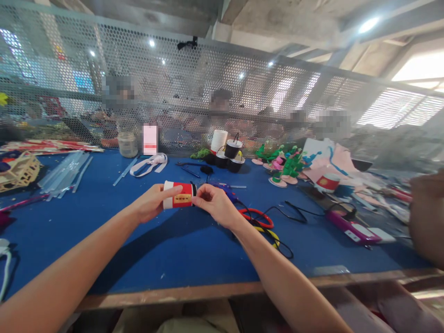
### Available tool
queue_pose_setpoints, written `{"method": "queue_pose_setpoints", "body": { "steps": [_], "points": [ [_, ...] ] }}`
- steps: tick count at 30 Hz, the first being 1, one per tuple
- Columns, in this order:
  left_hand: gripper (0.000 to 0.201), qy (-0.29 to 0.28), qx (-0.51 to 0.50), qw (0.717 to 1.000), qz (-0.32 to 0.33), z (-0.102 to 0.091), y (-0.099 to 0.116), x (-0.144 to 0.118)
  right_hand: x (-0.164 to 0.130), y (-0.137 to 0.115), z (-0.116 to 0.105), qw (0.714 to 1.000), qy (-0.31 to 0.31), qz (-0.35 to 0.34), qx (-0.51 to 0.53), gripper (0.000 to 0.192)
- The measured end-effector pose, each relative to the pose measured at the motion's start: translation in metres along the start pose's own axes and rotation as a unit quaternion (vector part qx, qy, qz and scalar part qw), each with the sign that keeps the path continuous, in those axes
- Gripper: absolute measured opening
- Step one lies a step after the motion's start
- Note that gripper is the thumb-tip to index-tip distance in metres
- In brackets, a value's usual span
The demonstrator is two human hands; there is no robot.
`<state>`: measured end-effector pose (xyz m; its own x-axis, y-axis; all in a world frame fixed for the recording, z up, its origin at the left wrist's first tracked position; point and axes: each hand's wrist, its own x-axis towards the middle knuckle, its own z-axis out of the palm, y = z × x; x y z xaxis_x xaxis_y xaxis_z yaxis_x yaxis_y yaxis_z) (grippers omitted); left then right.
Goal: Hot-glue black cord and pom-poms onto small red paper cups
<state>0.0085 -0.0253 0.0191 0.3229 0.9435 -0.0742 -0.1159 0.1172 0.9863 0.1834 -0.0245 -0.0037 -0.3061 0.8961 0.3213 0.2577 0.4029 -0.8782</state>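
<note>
My left hand [152,202] is wrapped round a red and white paper cup [178,200], held on its side above the blue table. A gold label with dark marks shows on the red part of its wall. Dark edging [194,189] runs round the cup's right end. There my right hand [219,206] closes thumb and fingers at the edging. Whether anything small is also pinched there, I cannot tell. Just behind my right hand lies a blue tool [225,188], partly covered by it.
Clear glue sticks [67,175] and a white ribbon [150,164] lie left. Behind are small black-and-white buckets [233,150] and green figures [293,163]. Red pliers-like handles [265,216], cables and a purple device [350,227] lie right. A perforated screen [187,83] stands behind. Another person's arm [428,217] is at right.
</note>
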Motion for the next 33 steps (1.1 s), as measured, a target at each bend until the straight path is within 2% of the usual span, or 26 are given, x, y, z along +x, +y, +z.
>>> {"method": "queue_pose_setpoints", "body": {
  "steps": [3,7,10,14,16,22,28,33],
  "points": [
    [0.024,0.007,-0.085,0.995,-0.052,-0.004,0.002,0.003,-0.003,-0.003,0.003,0.998,-0.007,-0.029,-0.056,0.019],
    [0.026,0.0,-0.111,0.988,-0.111,-0.005,0.001,0.004,-0.006,-0.005,0.006,0.99,-0.027,-0.077,-0.112,0.018],
    [0.024,-0.003,-0.088,0.992,-0.09,-0.003,-0.001,0.003,-0.005,-0.004,0.004,0.987,-0.044,-0.088,-0.129,0.017],
    [0.024,0.03,-0.084,0.996,-0.022,0.001,-0.002,0.002,-0.002,-0.001,-0.002,0.99,0.003,-0.048,-0.134,0.025],
    [0.024,0.047,-0.083,0.995,-0.007,0.003,-0.003,0.002,-0.001,0.0,-0.005,0.99,0.005,-0.039,-0.137,0.026],
    [0.017,0.079,-0.097,0.992,-0.013,0.005,-0.006,0.005,-0.002,0.0,-0.01,0.989,-0.042,-0.016,-0.141,0.024],
    [0.019,0.133,-0.158,0.977,-0.054,0.0,-0.004,0.011,-0.002,-0.005,-0.011,0.993,-0.037,-0.024,-0.113,0.006],
    [0.017,0.128,-0.16,0.977,-0.061,0.0,-0.005,0.01,-0.004,-0.004,-0.007,0.996,-0.022,0.004,-0.089,0.019]
  ]
}}
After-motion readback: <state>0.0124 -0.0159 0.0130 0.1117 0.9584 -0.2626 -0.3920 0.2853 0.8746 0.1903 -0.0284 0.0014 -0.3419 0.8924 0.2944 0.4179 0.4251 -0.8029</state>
